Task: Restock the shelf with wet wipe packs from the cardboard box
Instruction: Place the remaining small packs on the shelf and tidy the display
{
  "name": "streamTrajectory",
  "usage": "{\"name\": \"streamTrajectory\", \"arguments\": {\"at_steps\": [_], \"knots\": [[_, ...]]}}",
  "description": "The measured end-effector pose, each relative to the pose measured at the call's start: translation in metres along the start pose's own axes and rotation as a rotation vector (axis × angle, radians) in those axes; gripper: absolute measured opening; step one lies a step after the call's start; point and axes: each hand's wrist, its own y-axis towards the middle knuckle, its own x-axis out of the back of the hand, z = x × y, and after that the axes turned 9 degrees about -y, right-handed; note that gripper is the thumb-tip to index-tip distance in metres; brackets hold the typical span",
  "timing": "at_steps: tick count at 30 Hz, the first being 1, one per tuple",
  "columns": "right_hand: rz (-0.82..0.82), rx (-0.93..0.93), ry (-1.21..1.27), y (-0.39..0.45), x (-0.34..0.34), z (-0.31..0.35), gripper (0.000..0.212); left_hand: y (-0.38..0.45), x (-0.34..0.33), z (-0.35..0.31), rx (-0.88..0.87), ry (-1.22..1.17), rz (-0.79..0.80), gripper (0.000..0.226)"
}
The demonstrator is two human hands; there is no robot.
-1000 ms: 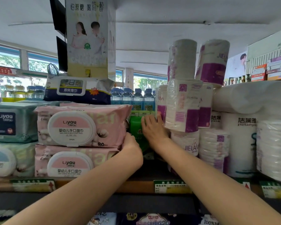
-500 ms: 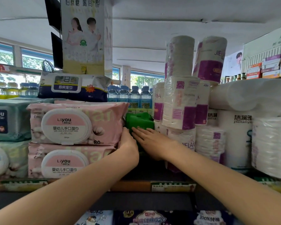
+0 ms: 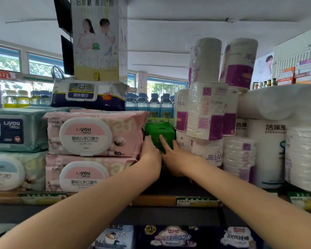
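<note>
A green wet wipe pack (image 3: pixel 160 131) sits in the gap on the shelf (image 3: pixel 151 201), between the stacked pink Liyou wipe packs (image 3: pixel 95 133) and the purple-and-white tissue rolls (image 3: pixel 206 112). My left hand (image 3: pixel 150 155) touches the pack's front left edge with fingers stretched up along it. Beside it, my right hand (image 3: pixel 175 156) lies flat, its straight fingers pressing on the front of the green pack. The two hands nearly touch each other. The cardboard box is out of view.
Teal wipe packs (image 3: pixel 16 129) fill the shelf's left end and a dark blue pack (image 3: pixel 90 95) lies on top of the pink ones. Water bottles (image 3: pixel 151 105) stand behind. Large white roll bundles (image 3: pixel 280 137) crowd the right. Price tags (image 3: pixel 196 202) line the shelf edge.
The green pack has gone deeper into the gap. My right hand dropped from its top to its front, and both hands came together low against it.
</note>
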Motion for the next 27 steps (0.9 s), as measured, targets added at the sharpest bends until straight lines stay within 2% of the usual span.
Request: {"name": "streamTrajectory", "arguments": {"at_steps": [3, 6, 9, 11, 13, 15, 17, 19, 21, 23, 24, 26, 27], "knots": [[-0.038, 0.009, 0.009, 0.001, -0.003, 0.0, 0.065, -0.01, 0.005, 0.004, 0.006, -0.035, -0.112, 0.057], [-0.048, 0.019, 0.011, 0.002, -0.002, -0.007, 0.064, -0.013, 0.013, 0.005, -0.021, -0.128, -0.14, 0.062], [-0.097, 0.03, 0.186, 0.001, 0.004, -0.01, 0.059, -0.019, 0.017, 0.012, -0.018, -0.174, -0.156, 0.057], [-0.155, -0.019, 0.456, -0.006, 0.01, -0.01, 0.049, -0.028, 0.013, 0.019, -0.026, -0.197, -0.218, 0.047], [-0.238, -0.127, 0.834, -0.016, 0.019, -0.007, 0.037, -0.043, 0.007, 0.027, -0.077, -0.215, -0.351, 0.038], [-0.322, -0.223, 1.297, -0.029, 0.032, 0.0, 0.028, -0.062, -0.002, 0.038, -0.119, -0.261, -0.553, 0.036], [-0.352, -0.193, 1.691, -0.043, 0.049, 0.01, 0.024, -0.075, -0.018, 0.056, -0.118, -0.322, -0.837, 0.037], [-0.366, -0.1, 1.906, -0.058, 0.068, 0.026, 0.026, -0.082, -0.042, 0.078, -0.104, -0.372, -1.039, 0.05], [-0.407, -0.099, 1.937, -0.064, 0.082, 0.042, 0.042, -0.088, -0.068, 0.099, -0.112, -0.421, -1.147, 0.059], [-0.445, -0.268, 1.782, -0.06, 0.089, 0.06, 0.067, -0.1, -0.096, 0.116, -0.099, -0.526, -1.144, 0.066], [-0.458, -0.375, 1.695, -0.056, 0.091, 0.071, 0.074, -0.108, -0.109, 0.122, -0.079, -0.619, -1.072, 0.07], [-0.487, -0.544, 1.624, -0.05, 0.095, 0.093, 0.075, -0.121, -0.135, 0.129, -0.005, -0.798, -0.864, 0.074], [-0.513, -0.6, 1.619, -0.048, 0.096, 0.102, 0.071, -0.125, -0.146, 0.131, 0.019, -0.847, -0.823, 0.075]]}}
